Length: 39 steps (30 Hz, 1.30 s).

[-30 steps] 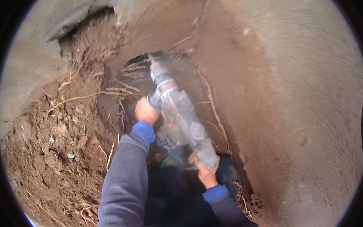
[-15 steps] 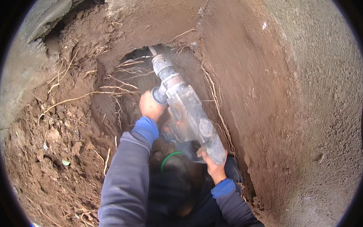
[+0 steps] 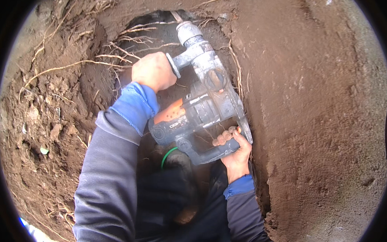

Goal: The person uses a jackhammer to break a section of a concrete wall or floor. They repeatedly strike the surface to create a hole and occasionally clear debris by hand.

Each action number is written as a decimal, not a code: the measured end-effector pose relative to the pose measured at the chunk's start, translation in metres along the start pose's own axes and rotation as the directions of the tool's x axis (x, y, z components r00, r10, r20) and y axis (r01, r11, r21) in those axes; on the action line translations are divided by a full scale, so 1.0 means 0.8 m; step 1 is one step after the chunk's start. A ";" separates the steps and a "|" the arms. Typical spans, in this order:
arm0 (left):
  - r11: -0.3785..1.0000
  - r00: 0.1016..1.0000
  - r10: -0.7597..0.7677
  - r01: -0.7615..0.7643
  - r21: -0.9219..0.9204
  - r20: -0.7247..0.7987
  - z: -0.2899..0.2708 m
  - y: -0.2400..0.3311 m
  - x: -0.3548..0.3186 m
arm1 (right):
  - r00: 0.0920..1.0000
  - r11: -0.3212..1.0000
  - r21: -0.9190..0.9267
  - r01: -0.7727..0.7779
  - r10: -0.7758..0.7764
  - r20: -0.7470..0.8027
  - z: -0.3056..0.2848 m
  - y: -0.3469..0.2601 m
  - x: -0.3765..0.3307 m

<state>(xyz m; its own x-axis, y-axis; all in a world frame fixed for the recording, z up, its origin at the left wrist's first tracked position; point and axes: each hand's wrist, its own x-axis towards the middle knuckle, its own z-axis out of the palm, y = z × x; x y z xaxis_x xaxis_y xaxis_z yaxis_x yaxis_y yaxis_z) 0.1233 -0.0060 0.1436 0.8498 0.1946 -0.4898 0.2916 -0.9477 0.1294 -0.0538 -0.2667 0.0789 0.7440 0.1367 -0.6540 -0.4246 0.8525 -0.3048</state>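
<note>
The left hand (image 3: 154, 71) is closed around the side handle of a rotary hammer drill (image 3: 202, 100), and the right hand (image 3: 234, 151) is wrapped around its rear grip, fingers curled through the handle loop. The drill is held tilted between the two hands, its chuck pointed up and away into a dark hollow (image 3: 156, 30) dug into the earth.

Little open room is left around the drill. To its right, a steep wall of packed brown soil (image 3: 321, 117) stands just beside the body and the right hand. Above the chuck, the hollow is roofed by an overhanging edge of soil. To the left of the drill, more room is offered by a slope of loose clods.

The drill is seen as a grey, dust-coated tool with an orange panel on its motor housing and a round knob on its side. A green cable (image 3: 167, 155) curves out just below its rear.

Thin pale roots (image 3: 76, 65) are strung across the hollow's mouth and the slope left of the drill, some lying close to the left hand. Blue cuffs and grey sleeves are seen below the drill.
</note>
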 end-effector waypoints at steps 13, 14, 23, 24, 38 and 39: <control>0.997 0.996 0.041 -0.046 0.059 0.078 -0.008 0.002 -0.069 | 0.996 0.998 0.064 0.015 -0.010 -0.088 0.010 0.007 -0.088; 0.997 0.997 0.035 -0.040 0.062 0.072 -0.011 0.003 -0.076 | 0.998 0.998 0.060 0.007 -0.011 0.056 0.009 0.004 -0.094; 0.988 0.994 -0.018 0.001 0.153 0.109 -0.025 0.011 -0.098 | 0.999 0.996 0.077 -0.039 0.038 0.003 0.008 -0.001 -0.102; 0.987 0.994 -0.018 0.000 0.160 0.106 -0.025 0.011 -0.099 | 0.998 0.995 0.078 -0.059 0.060 -0.005 0.009 0.002 -0.106; 0.977 0.998 -0.018 0.004 0.213 0.066 -0.036 0.027 -0.104 | 0.991 0.988 0.074 -0.135 0.135 0.005 0.002 -0.018 -0.093; 0.973 0.996 -0.036 0.015 0.229 0.086 -0.037 0.030 -0.103 | 0.990 0.987 0.093 -0.133 0.138 -0.041 0.002 -0.021 -0.090</control>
<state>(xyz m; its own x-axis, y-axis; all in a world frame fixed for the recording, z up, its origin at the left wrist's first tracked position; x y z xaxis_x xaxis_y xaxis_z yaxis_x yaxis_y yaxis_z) 0.0736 -0.0373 0.2128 0.7980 0.2059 -0.5663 0.1962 -0.9774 -0.0788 -0.0990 -0.2900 0.1324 0.6569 0.2322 -0.7174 -0.4703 0.8698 -0.1491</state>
